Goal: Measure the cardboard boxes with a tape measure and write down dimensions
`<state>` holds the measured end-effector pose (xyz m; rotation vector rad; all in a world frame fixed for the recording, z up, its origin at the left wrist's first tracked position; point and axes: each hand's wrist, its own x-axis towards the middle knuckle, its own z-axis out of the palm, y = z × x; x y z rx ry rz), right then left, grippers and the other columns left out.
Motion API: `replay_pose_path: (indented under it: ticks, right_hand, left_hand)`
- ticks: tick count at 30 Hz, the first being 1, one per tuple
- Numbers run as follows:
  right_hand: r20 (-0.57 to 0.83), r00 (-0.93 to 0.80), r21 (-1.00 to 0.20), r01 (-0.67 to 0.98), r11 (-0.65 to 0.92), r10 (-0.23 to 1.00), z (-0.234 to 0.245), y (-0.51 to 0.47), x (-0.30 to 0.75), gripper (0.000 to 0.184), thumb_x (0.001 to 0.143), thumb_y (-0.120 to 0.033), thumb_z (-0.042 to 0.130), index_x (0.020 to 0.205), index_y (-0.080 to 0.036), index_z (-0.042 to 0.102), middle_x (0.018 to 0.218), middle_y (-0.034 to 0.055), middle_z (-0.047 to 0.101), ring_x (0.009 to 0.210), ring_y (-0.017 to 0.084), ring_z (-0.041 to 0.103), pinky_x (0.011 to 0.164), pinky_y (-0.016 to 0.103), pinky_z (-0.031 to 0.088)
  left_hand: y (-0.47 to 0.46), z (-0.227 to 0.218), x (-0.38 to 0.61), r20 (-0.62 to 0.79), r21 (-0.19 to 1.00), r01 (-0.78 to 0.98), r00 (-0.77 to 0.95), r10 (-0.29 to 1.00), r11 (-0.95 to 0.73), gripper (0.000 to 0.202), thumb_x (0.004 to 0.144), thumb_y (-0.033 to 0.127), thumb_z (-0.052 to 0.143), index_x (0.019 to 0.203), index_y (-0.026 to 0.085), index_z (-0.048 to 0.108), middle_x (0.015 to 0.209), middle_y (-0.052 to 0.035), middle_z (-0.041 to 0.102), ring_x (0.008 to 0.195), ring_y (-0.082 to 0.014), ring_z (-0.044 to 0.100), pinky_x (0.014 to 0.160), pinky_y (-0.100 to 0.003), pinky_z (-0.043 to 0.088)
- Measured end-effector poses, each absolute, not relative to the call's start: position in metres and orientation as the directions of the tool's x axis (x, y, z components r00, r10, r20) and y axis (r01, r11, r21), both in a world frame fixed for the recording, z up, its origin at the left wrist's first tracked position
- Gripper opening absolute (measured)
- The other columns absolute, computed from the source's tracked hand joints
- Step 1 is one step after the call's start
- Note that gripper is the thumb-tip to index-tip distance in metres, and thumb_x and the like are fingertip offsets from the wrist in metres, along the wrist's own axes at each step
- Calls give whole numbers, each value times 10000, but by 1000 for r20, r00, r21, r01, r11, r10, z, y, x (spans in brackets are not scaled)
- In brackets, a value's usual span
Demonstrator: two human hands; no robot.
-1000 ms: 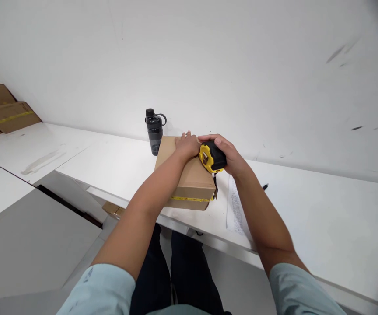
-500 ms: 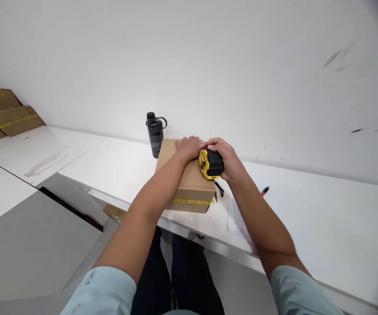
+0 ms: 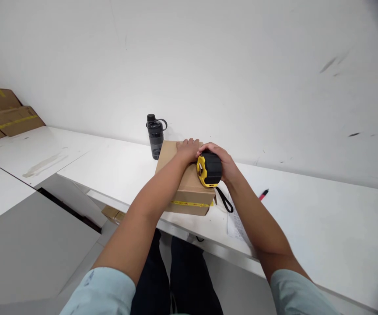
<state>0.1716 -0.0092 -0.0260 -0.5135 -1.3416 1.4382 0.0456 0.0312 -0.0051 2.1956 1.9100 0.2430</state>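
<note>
A brown cardboard box (image 3: pixel 167 159) with yellow tape round its side lies on the white table. My left hand (image 3: pixel 188 151) rests on the far part of its top, fingers lying flat and a little apart. Beside it, my right hand (image 3: pixel 226 164) is closed round a yellow and black tape measure (image 3: pixel 211 168), held over the right edge of the box. A black wrist strap (image 3: pixel 225 200) dangles from the tape measure. No drawn-out blade is clearly seen; the space between the hands is partly hidden.
A dark water bottle (image 3: pixel 156 138) stands behind the box on the left. Written paper (image 3: pixel 236 225) and a red and black pen (image 3: pixel 263 194) lie to the right, partly behind my forearm. Several cartons (image 3: pixel 15 120) are stacked at far left; a white wall (image 3: pixel 189 65) rises behind.
My right hand has lowered the tape measure slightly towards me and turned it a little. The strap now hangs in a wider loop. My left hand stays on the box.
</note>
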Motion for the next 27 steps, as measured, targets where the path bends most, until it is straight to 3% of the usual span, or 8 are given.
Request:
replay_pose_path:
  ticks: [2,5,10,13,17,19,23,27]
  right_hand:
    - [352,-362,-888,-421,185,863,-30,-5,169,445,734,-678,795,768,-237,745,827,33,725,802,177,654,803,323,559]
    - [374,-358,-870,-455,190,856,-35,-4,166,416,760,-642,757,719,-228,746,809,48,726,843,194,685,871,335,569]
    - [287,-375,-884,-459,92,882,-32,-5,166,331,694,-550,764,680,-224,710,689,31,669,666,181,642,664,324,547]
    - [241,-386,-892,-450,46,890,-26,-13,167,298,677,-511,750,641,-219,699,673,40,664,648,179,624,625,319,536]
    - [177,-395,-926,-378,16,901,-19,-30,168,275,709,-470,741,628,-210,706,680,47,670,650,169,621,588,292,517]
    - [168,-410,-937,-348,16,897,-18,-36,168,289,721,-482,747,642,-207,710,694,49,677,648,169,622,570,289,513]
    - [167,-421,-953,-302,36,892,-15,-38,169,354,744,-546,754,650,-208,715,672,56,678,631,178,623,560,306,519]
    - [266,-425,-953,-253,168,865,-14,-35,173,509,775,-697,762,650,-204,745,680,77,705,647,199,650,622,340,544]
  left_hand:
    - [32,-3,46,2,245,953,183,983,-178,419,862,478,712,1203,297,549,1320,-66,635,1308,-269,578,1145,-449,428]
    - [34,1,46,-5,198,954,231,973,-225,338,899,454,670,1175,286,569,1345,-73,635,1357,-250,562,1206,-434,387]
    - [37,0,47,-32,150,976,165,986,-158,405,890,448,680,1244,280,574,1411,-96,631,1402,-288,538,1215,-488,379]
    - [40,-2,46,-31,145,973,185,982,-179,403,900,441,679,1259,278,590,1465,-115,614,1417,-299,528,1212,-485,382]
    - [42,-3,46,-22,112,983,149,989,-146,345,990,476,555,1286,307,601,1523,-121,576,1493,-346,454,1215,-570,354]
    - [42,-6,47,-10,134,979,159,987,-156,396,939,512,634,1284,323,592,1478,-96,602,1469,-339,478,1198,-533,381]
    - [42,-14,48,-26,192,974,128,991,-120,649,694,507,890,1238,341,578,1318,-52,671,1261,-318,618,1071,-449,483]
    - [42,-14,48,-61,197,973,132,989,-118,685,662,511,909,1233,351,567,1318,-32,667,1222,-290,629,1078,-436,484]
